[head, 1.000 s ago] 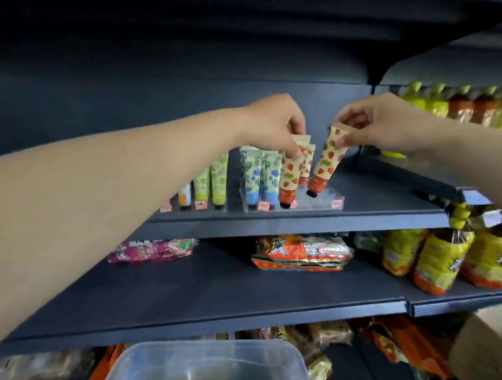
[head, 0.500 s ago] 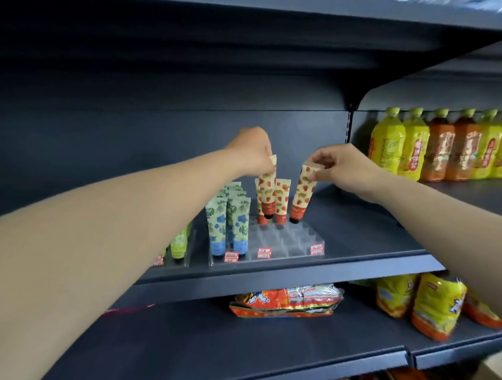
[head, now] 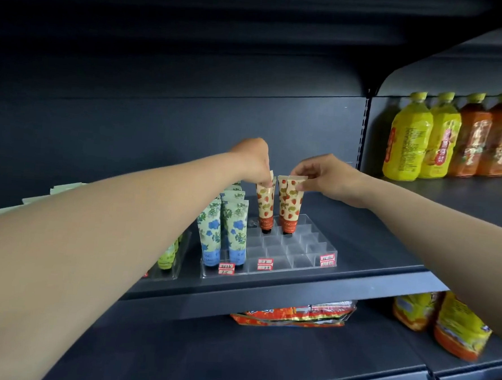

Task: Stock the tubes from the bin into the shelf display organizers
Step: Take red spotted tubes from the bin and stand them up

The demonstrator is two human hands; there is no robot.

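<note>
Strawberry tubes [head: 290,208] in hands [head: 327,177]; blue-flower tubes [head: 224,232] alongside

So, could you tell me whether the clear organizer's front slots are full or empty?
Empty. The clear organizer shows bare slots in its front rows; strawberry tubes stand only at the back, blue-flower tubes on the left.

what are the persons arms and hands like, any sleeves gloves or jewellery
Both forearms are bare up to the frame's edge, with no sleeves in view. The left hand and right hand wear no gloves, and no rings, watch or bracelets show at either wrist.
</note>
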